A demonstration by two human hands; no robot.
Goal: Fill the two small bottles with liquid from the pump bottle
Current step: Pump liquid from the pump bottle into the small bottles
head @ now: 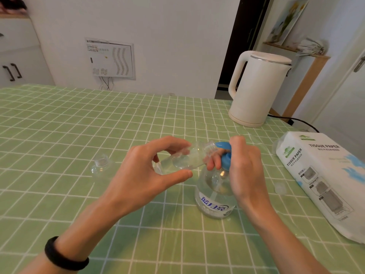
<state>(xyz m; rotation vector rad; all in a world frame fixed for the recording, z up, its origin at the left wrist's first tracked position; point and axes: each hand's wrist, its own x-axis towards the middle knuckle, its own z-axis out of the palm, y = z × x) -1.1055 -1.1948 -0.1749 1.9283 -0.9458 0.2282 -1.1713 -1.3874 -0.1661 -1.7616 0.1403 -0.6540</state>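
Over the green tablecloth, the left hand pinches a small bottle nearly level, mouth at the blue spout of the pump bottle, right hand curled round its head.

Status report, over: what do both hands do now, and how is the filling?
Left hand holds small bottle tilted, mouth at blue nozzle. Right hand grips pump bottle at its head. Second small bottle stands apart, left. Nothing blocks.
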